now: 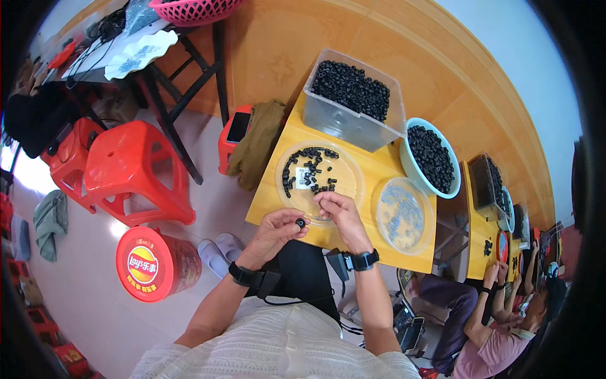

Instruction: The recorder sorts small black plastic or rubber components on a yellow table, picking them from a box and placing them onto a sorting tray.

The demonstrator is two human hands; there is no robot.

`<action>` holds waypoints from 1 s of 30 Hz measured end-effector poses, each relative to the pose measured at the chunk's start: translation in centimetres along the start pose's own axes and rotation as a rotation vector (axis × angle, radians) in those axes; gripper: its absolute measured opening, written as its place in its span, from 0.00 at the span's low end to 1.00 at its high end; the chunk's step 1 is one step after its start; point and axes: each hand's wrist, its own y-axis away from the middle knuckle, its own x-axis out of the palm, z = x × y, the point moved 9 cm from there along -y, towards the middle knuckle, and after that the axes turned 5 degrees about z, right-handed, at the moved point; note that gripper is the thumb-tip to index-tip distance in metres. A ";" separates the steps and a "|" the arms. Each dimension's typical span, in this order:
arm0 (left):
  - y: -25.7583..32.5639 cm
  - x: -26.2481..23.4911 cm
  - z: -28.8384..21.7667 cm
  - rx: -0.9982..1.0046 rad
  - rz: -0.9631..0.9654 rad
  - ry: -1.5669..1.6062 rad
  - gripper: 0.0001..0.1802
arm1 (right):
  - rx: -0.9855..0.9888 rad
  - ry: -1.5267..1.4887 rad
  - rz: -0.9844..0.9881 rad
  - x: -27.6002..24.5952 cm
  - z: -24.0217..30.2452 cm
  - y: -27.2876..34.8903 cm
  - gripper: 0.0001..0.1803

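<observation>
My left hand (278, 226) pinches a small black ring part (301, 222) at its fingertips, just at the near edge of a clear round plate (349, 165) on the yellow table (379, 167). My right hand (338, 210) rests on that plate's near rim, fingers curled down beside the left hand; what it holds is hidden. Several black rings (309, 169) lie scattered across the plate. Both wrists wear black bands.
A clear bin of black rings (351, 91) stands at the table's far side, a pale bowl of black rings (431, 158) and a clear dish of grey parts (402, 215) to the right. Red stools (129, 170) and a red drum (151, 263) sit left. Another person (499, 316) works at right.
</observation>
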 end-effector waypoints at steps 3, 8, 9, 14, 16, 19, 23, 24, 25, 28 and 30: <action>-0.4 0.2 0.6 -0.027 0.004 0.021 0.13 | 0.002 -0.145 0.017 -0.2 0.4 2.5 0.10; -1.0 1.1 1.6 -0.070 0.020 -0.031 0.13 | -0.027 -0.152 -0.024 -0.8 1.4 5.2 0.10; -1.1 1.3 1.7 -0.078 0.023 -0.049 0.13 | -0.026 -0.156 -0.026 -0.8 1.5 5.5 0.10; -1.3 2.2 2.7 -0.121 0.026 -0.125 0.12 | -0.227 0.134 -0.145 -0.7 4.0 7.2 0.09; -1.4 2.6 2.9 -0.121 0.056 -0.148 0.12 | -0.299 0.301 -0.188 -0.3 5.3 7.9 0.09; -1.5 3.0 2.9 -0.111 0.065 -0.150 0.11 | -0.410 0.566 -0.234 1.1 8.0 9.1 0.09; -1.6 3.4 2.8 -0.095 0.068 -0.153 0.10 | -0.488 0.746 -0.231 2.6 9.4 9.8 0.09; -1.6 3.2 2.8 -0.082 0.065 -0.167 0.11 | -0.488 0.747 -0.229 2.8 9.5 9.8 0.09; -1.6 3.1 2.7 -0.069 0.061 -0.181 0.11 | -0.505 0.791 -0.233 3.2 9.7 9.9 0.09; -1.5 3.1 2.4 -0.045 0.053 -0.189 0.11 | -0.525 0.870 -0.224 3.8 9.8 9.9 0.09; -1.4 3.2 2.2 -0.047 0.044 -0.203 0.11 | -0.528 0.905 -0.213 4.1 9.5 9.9 0.09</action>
